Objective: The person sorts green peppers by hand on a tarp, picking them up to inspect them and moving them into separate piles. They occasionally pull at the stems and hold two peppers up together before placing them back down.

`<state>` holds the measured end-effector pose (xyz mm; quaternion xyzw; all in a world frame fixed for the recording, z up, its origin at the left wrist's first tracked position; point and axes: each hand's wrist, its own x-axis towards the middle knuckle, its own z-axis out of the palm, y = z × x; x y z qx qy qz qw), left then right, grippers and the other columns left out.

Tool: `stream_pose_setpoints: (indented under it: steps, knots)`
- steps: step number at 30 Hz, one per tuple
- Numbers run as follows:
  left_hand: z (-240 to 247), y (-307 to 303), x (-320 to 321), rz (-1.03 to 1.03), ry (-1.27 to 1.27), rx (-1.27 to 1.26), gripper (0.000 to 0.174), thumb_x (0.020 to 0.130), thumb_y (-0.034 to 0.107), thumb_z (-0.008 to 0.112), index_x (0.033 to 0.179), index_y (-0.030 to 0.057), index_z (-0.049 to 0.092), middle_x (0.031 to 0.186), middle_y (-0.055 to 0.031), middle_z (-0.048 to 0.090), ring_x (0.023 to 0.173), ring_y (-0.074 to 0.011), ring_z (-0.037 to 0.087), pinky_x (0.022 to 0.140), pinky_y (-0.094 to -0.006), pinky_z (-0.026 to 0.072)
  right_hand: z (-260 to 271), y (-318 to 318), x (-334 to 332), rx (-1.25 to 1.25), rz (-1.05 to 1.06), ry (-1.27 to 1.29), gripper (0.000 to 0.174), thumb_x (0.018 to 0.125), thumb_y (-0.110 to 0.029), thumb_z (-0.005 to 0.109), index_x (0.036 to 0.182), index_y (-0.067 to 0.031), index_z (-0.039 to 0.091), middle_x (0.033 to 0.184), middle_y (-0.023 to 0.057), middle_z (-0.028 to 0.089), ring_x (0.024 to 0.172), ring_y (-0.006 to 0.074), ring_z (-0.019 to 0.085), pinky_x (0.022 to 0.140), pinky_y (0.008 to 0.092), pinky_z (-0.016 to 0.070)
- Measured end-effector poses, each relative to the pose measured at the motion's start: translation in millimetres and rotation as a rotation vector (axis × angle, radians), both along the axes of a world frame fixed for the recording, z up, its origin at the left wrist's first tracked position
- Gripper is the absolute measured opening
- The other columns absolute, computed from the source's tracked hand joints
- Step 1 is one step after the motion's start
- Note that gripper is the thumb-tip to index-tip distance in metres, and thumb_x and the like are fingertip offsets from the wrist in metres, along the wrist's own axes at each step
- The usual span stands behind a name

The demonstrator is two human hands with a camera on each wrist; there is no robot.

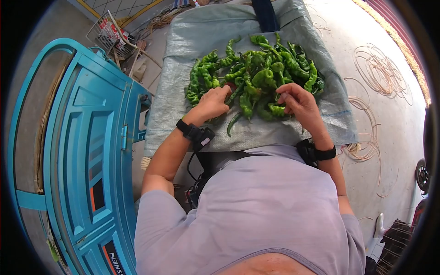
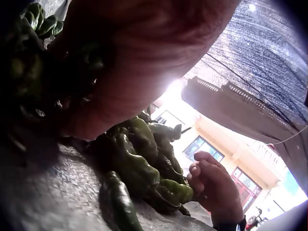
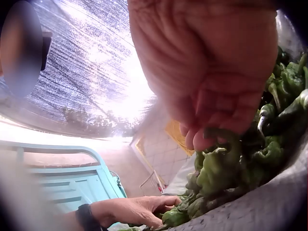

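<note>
A heap of wrinkled green peppers (image 1: 263,78) lies on a grey-green woven sheet (image 1: 247,133). On the heap's near left side, my left hand (image 1: 213,104) reaches in with bent fingers. The right wrist view shows its thumb and fingers around a green pepper (image 3: 174,217). Next to its fingertips in the head view is a small dark red patch (image 1: 230,86). My right hand (image 1: 300,104) hangs over the near right edge, fingers loosely curled. In the right wrist view, a hooked pepper stem (image 3: 224,134) overlaps these fingertips; no pepper shows inside the palm.
To the left stands a blue metal vehicle panel (image 1: 96,137), with a wire basket (image 1: 110,34) beyond it. Coils of thin cane or wire (image 1: 382,73) lie on the concrete floor at right. A dark blue cloth strip (image 1: 266,16) crosses the sheet's far edge.
</note>
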<state>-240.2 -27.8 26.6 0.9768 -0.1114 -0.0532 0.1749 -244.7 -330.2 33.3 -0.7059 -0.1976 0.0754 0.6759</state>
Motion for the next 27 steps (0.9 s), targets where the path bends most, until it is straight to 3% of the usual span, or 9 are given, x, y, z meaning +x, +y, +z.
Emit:
stream_pose_setpoints:
  steps: [2,10,13,16,17,20,22,23,27]
  knots:
    - [0,4,-2,-0.035,-0.055,-0.088,0.047,0.07,0.006,0.065,0.116,0.0065,0.054,0.101,-0.0137,0.057,0.097,-0.0312,0.057,0.082,-0.04,0.0468,6,1,1,-0.001,-0.004,-0.023,0.016,0.096,-0.008,0.053,0.106,-0.0052,0.065,0.084,0.0002,0.064,0.073,0.0044,0.057,0.063,0.0211,0.0486]
    - [56,0,-9,0.093,-0.225,-0.242,0.046,0.071,-0.004,0.059,0.115,0.011,0.057,0.1,-0.0091,0.059,0.096,-0.0222,0.058,0.084,-0.0334,0.0472,41,26,14,-0.099,0.068,-0.127,0.018,0.091,-0.008,0.059,0.109,-0.0044,0.063,0.087,0.0032,0.064,0.071,0.0093,0.06,0.065,0.0252,0.05]
    - [72,-14,-11,0.072,-0.286,-0.352,0.045,0.073,-0.004,0.062,0.115,0.0117,0.058,0.101,-0.0065,0.06,0.096,-0.0176,0.058,0.084,-0.0301,0.0475,47,50,23,-0.338,0.005,-0.483,0.031,0.087,-0.009,0.064,0.117,-0.0084,0.059,0.099,0.0073,0.064,0.079,0.0183,0.064,0.072,0.0314,0.0522]
    - [82,-28,-13,0.035,-0.334,-0.537,0.043,0.076,-0.002,0.065,0.117,0.0104,0.059,0.103,-0.0039,0.061,0.095,-0.0135,0.057,0.082,-0.0281,0.0478,31,75,28,-0.407,-0.01,-0.779,0.045,0.083,-0.011,0.067,0.126,-0.0132,0.053,0.109,0.0102,0.06,0.092,0.0268,0.064,0.081,0.0372,0.0516]
    - [84,-29,-12,0.021,-0.33,-0.585,0.042,0.078,-0.002,0.064,0.118,0.01,0.058,0.104,-0.0038,0.061,0.095,-0.0133,0.057,0.083,-0.0277,0.0477,29,77,25,-0.513,0.05,-0.682,0.051,0.083,-0.012,0.067,0.131,-0.0134,0.048,0.114,0.0108,0.06,0.102,0.0299,0.061,0.085,0.0397,0.0508]
    - [85,-30,-6,0.001,-0.283,-0.791,0.042,0.083,-0.003,0.062,0.123,0.0088,0.056,0.109,-0.0043,0.06,0.096,-0.0131,0.056,0.084,-0.0272,0.0475,14,85,24,-0.352,0.004,-0.69,0.053,0.084,-0.011,0.067,0.133,-0.0103,0.047,0.113,0.0114,0.061,0.093,0.0255,0.065,0.08,0.037,0.0527]
    - [76,-37,-2,0.018,-0.197,-1.009,0.041,0.086,-0.004,0.059,0.125,0.0079,0.054,0.114,-0.0056,0.059,0.097,-0.0137,0.055,0.085,-0.0276,0.0474,28,80,18,-0.159,0.182,-0.305,0.055,0.085,-0.01,0.067,0.135,-0.0078,0.045,0.111,0.0117,0.061,0.085,0.0202,0.065,0.073,0.0332,0.0534]
    - [72,-42,-2,0.035,-0.187,-1.002,0.042,0.089,-0.005,0.054,0.128,0.0084,0.05,0.119,-0.0083,0.054,0.101,-0.0147,0.053,0.087,-0.0279,0.0474,33,78,16,-0.062,0.263,-0.11,0.056,0.086,-0.01,0.067,0.136,-0.0065,0.044,0.11,0.0118,0.062,0.08,0.0175,0.065,0.069,0.0313,0.0538]
    - [48,-50,8,-0.014,-0.002,-1.234,0.045,0.092,-0.004,0.05,0.134,0.0102,0.042,0.121,-0.0092,0.05,0.107,-0.015,0.052,0.091,-0.0271,0.0463,31,70,18,-0.048,0.221,0.039,0.053,0.087,-0.01,0.067,0.135,-0.0032,0.045,0.099,0.0102,0.063,0.067,0.0105,0.06,0.055,0.0253,0.0494]
